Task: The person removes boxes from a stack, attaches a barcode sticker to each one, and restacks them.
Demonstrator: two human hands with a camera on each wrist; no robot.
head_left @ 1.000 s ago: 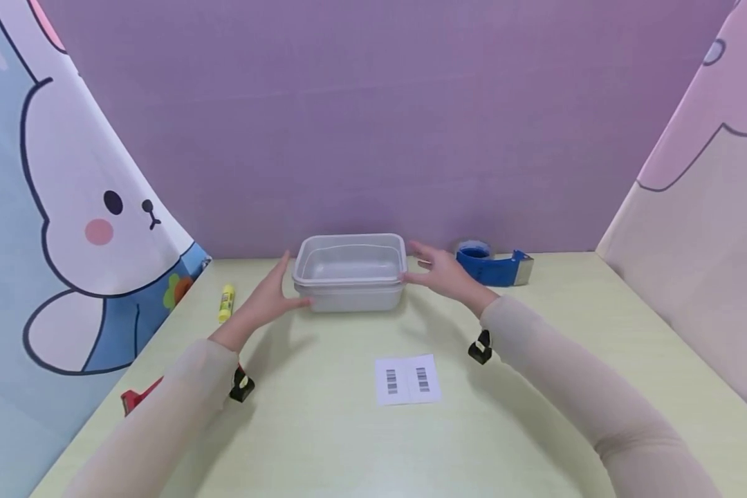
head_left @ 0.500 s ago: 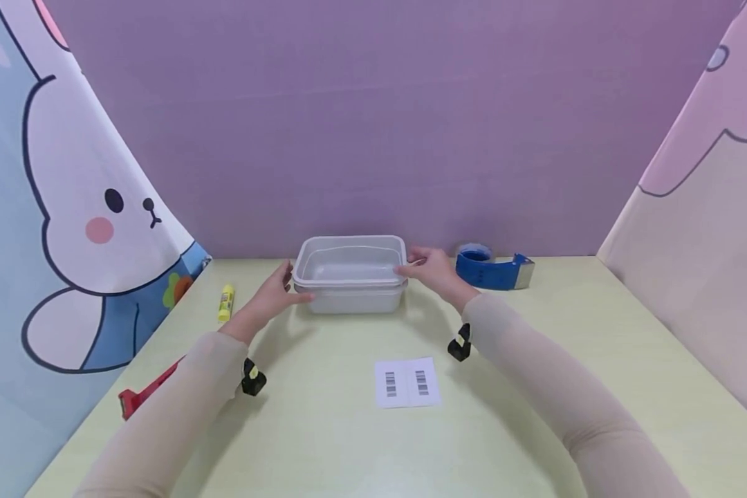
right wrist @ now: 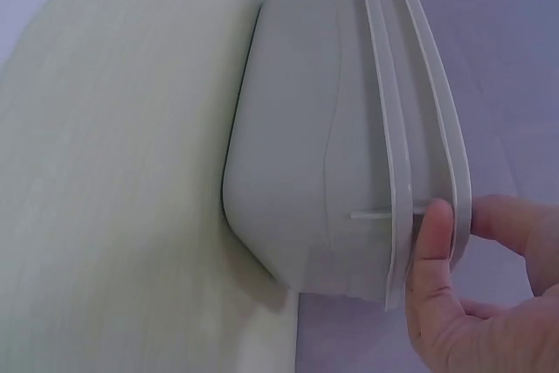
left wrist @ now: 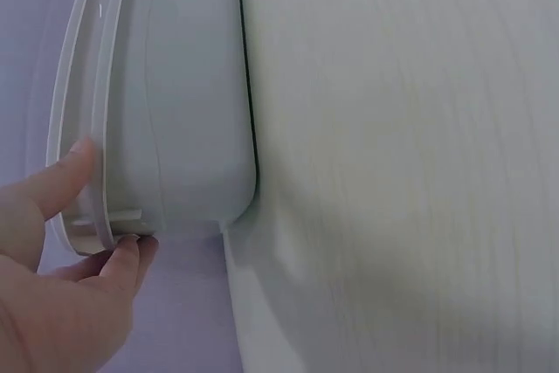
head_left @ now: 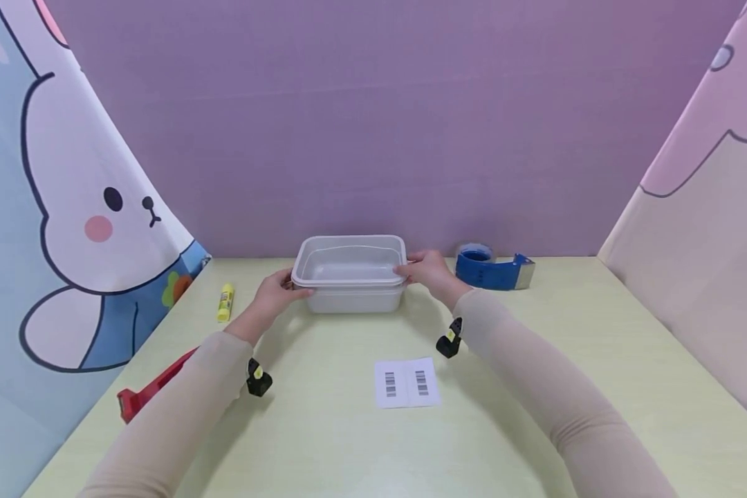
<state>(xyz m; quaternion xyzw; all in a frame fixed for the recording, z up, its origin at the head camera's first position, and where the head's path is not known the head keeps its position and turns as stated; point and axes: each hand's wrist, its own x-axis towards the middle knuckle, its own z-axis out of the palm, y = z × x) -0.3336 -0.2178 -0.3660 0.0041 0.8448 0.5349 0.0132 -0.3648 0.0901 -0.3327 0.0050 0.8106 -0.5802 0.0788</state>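
Note:
Two pale grey rectangular plastic containers, one nested in the other, stand against the back wall; the upper container (head_left: 348, 261) lies open, the lower container (head_left: 356, 300) shows below its rim. My left hand (head_left: 272, 296) grips their left end. In the left wrist view its thumb (left wrist: 72, 176) lies against the space between the two rims, with fingers (left wrist: 129, 261) tucked beneath the lower rim. At the right end my right hand (head_left: 434, 273) pinches the upper rim (right wrist: 463, 172), as the right wrist view shows.
A blue tape dispenser (head_left: 494, 272) with a tape roll stands right of the containers. A yellow glue stick (head_left: 225, 302) lies at left, and a red tool (head_left: 152, 389) is partly under the left sleeve. White paper with barcodes (head_left: 407, 382) lies mid-table.
My right hand has moved left onto the container rim and pinched it. The left hand has closed its fingers round the left end. The containers have barely moved.

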